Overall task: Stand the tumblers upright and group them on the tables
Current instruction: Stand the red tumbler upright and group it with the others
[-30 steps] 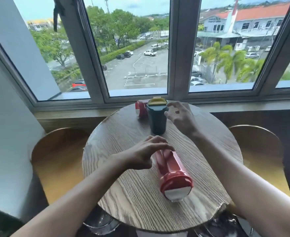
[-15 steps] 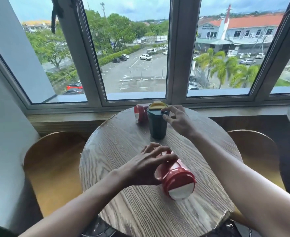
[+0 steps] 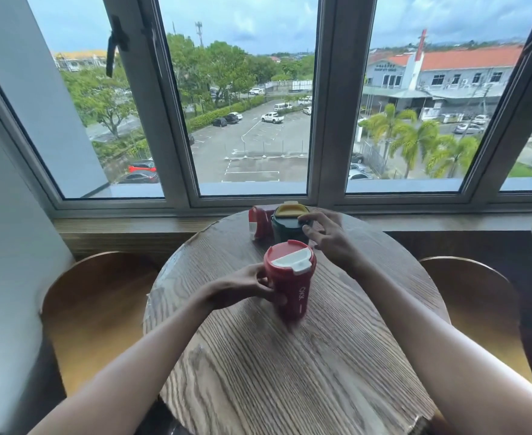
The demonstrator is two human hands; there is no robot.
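Step in hand: standing the red tumbler (image 3: 289,285) up; it looks about upright near the middle of the round wooden worktop (image 3: 289,372), white lid on top, its base blurred so I cannot tell if it sits flat.
Left hand (image 3: 252,287): wrapped around the red tumbler's side, holding it.
Right hand (image 3: 327,237): fingers loosely spread, touching the upper side of the dark green tumbler (image 3: 285,229), not clearly gripping it.
Dark green tumbler: upright at the far edge by the window, yellow lid on.
Second red tumbler (image 3: 260,222): lying on its side, just beside the green one on its left.
Next move, as I judge it: settle the held tumbler, slide it next to the green one, then stand up the fallen one.
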